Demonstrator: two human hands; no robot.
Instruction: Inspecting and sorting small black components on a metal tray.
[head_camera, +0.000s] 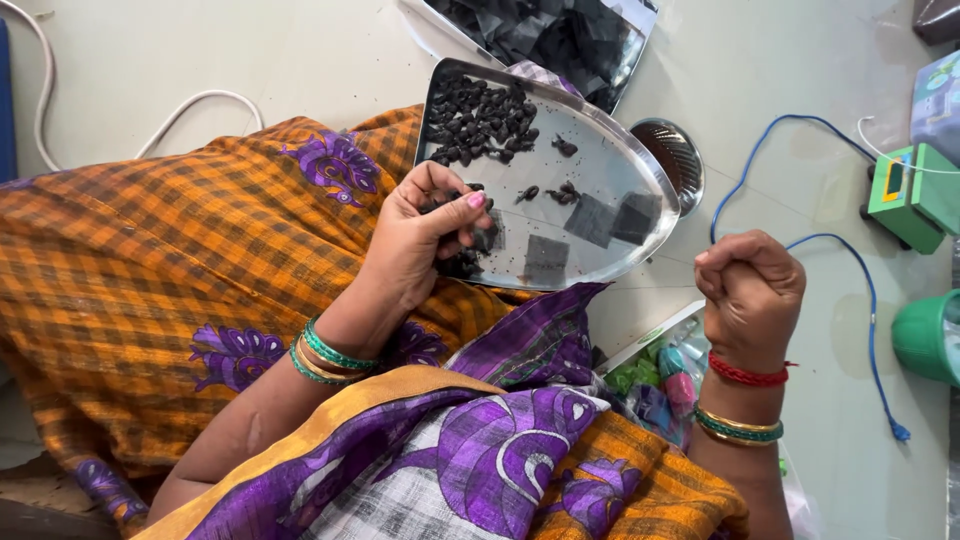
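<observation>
At the far left a white cable (190, 105) loops over the pale floor (300, 50), well apart from my work. Next comes my lap, draped in orange checked cloth with purple flowers (180, 250), which carries the near edge of the steel tray (600, 170); resting it there seems to keep it tilted toward me, so the small dark pieces (480, 120) gather in a heap at its far left corner.

My left hand (420, 240) sits at the tray's near left rim, fingers curled narrow around a few dark pieces, thumb pressed over them (green and gold bangles at the wrist). Just right of it, flat dark squares (595, 220) lie on the bare steel with a few loose pieces between them and the heap; the middle of the tray is open, which I judge leaves room to slide things across.

Beyond the tray lies a clear bag of dark scraps (560, 40), and a small steel bowl (675, 150) peeks from under the tray's right edge.

My right hand (750, 290) is raised off the tray, closed in a fist; whether it holds anything I cannot tell. Below it lies a packet of coloured bits (660, 375). A blue cable (860, 270) runs over the floor to a green device (910, 195) at the far right, with a green tub (930, 335) nearer.
</observation>
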